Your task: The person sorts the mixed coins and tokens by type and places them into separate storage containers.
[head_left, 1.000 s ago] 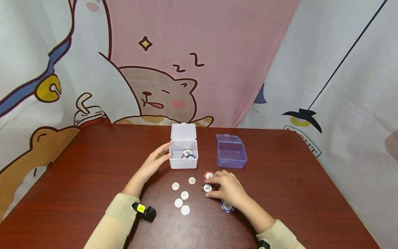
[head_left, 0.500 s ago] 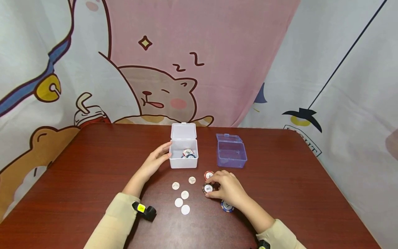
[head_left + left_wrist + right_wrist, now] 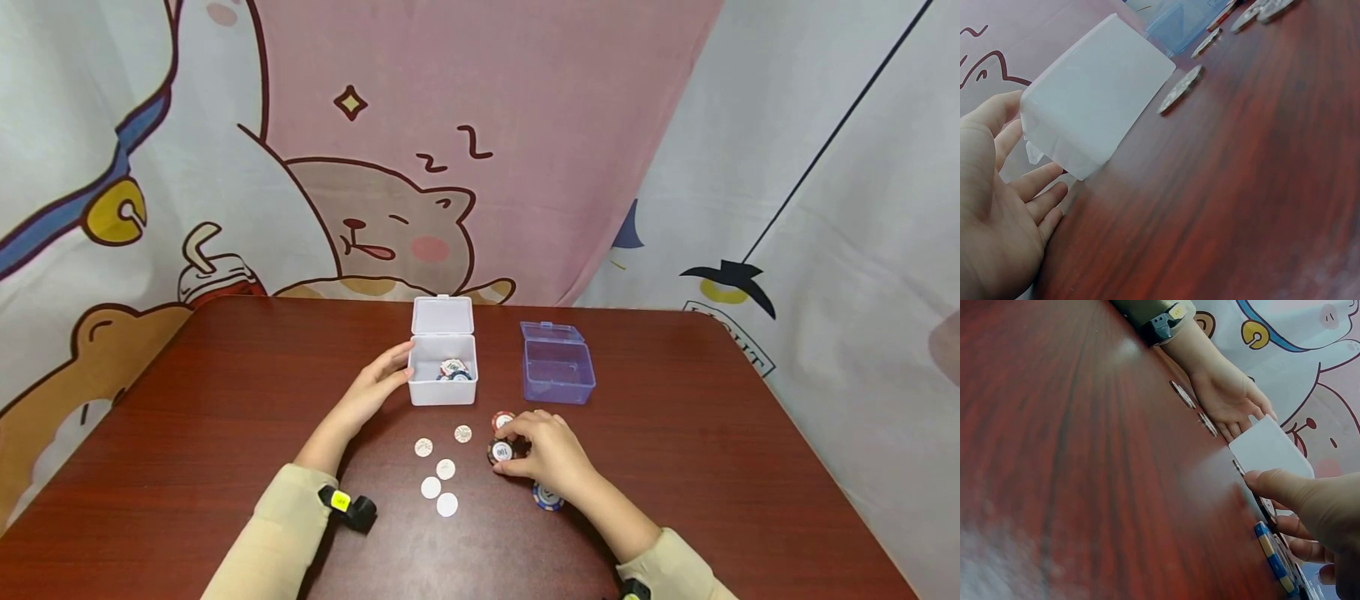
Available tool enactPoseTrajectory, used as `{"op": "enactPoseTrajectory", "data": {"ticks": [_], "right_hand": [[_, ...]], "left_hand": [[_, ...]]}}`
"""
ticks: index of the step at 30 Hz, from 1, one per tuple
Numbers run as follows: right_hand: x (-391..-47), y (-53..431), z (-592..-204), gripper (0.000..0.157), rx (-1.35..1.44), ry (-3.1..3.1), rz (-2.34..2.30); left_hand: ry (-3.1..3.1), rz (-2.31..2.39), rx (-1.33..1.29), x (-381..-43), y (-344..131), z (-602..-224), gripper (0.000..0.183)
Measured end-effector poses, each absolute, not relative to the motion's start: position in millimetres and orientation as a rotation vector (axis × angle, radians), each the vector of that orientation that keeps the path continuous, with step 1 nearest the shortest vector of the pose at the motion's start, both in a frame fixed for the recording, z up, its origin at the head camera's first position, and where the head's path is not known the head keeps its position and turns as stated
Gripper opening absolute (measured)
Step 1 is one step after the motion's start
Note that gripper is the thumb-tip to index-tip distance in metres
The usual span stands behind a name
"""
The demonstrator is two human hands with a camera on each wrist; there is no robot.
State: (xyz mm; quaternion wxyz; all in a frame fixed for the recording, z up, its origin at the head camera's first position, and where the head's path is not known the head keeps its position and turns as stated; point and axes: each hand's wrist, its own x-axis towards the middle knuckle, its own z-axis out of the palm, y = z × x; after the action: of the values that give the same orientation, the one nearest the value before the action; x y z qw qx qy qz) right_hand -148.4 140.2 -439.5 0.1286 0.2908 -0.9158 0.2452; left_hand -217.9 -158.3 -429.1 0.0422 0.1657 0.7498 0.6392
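My left hand (image 3: 366,392) rests its relaxed fingers and thumb against the left side of a white plastic box (image 3: 442,394), lid raised. Inside the box lie several poker chips (image 3: 453,367). With thumb and index finger, my right hand (image 3: 553,454) pinches the edges of a black poker chip (image 3: 501,452) marked 100, at table level. Just beyond it, a red poker chip (image 3: 501,419) is partly hidden by the fingers. A blue poker chip (image 3: 548,498) lies under the near side of the right wrist; the right wrist view shows its blue and yellow rim (image 3: 1270,552).
A translucent blue box (image 3: 558,390) with its lid up stands right of the white one. Several pale coin-like discs (image 3: 446,469) lie flat between the forearms on the brown table (image 3: 712,467). A printed curtain (image 3: 555,150) hangs behind the far edge.
The black chip has shifted very slightly between the right thumb and finger. The left hand and both boxes keep their places.
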Motion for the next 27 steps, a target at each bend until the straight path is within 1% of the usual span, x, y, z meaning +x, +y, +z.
{"op": "enactPoseTrajectory", "data": {"ticks": [3,7,15,19,24,27], "right_hand": [[-149,140,-439,0.036,0.856,-2.648,0.719],[-150,140,-438,0.036,0.875,-2.618,0.735],[-153,136,-434,0.037,0.886,-2.565,0.776],[-155,133,-431,0.036,0.862,-2.563,0.809],[-157,131,-424,0.034,0.815,-2.576,0.845],[-158,129,-420,0.035,0.801,-2.576,0.855]], "left_hand": [[2.307,1.934,0.506,-211,-156,-418,0.050],[2.306,1.931,0.500,-209,-155,-414,0.051],[2.300,1.941,0.491,-210,-156,-415,0.050],[2.296,1.941,0.492,-209,-156,-415,0.051],[2.306,1.947,0.508,-214,-158,-425,0.050],[2.304,1.946,0.515,-212,-157,-421,0.050]]}}
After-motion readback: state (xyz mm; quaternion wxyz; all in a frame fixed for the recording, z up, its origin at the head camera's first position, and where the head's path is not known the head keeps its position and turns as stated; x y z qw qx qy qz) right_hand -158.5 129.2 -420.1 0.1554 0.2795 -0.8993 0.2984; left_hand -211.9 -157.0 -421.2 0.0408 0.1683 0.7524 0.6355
